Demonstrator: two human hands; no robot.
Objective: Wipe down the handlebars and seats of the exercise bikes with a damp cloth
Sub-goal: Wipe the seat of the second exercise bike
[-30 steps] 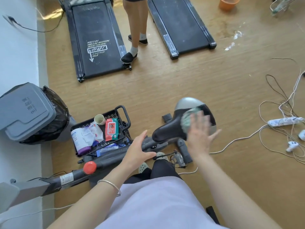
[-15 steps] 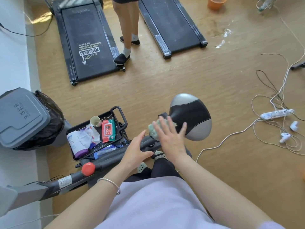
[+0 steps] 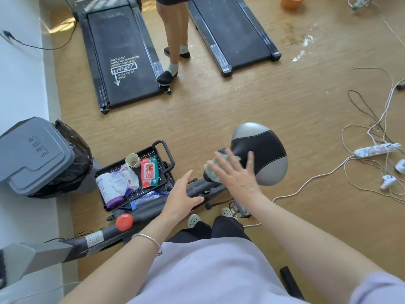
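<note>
Straight-fingered right hand (image 3: 237,175) presses the cloth (image 3: 211,173) on the seat (image 3: 265,148), whose narrow nose points toward the relaxed left hand (image 3: 182,197) resting on the frame (image 3: 198,190).

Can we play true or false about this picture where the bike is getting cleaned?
1. The right hand presses a green cloth on the bike seat. True.
2. The left hand holds the red wipes pack. False: it rests on the bike frame, and the pack lies in the black basket.
3. The grey bin has a black bag in it. True.
4. The paper cup lies on the floor. False: it stands in the basket.
</note>
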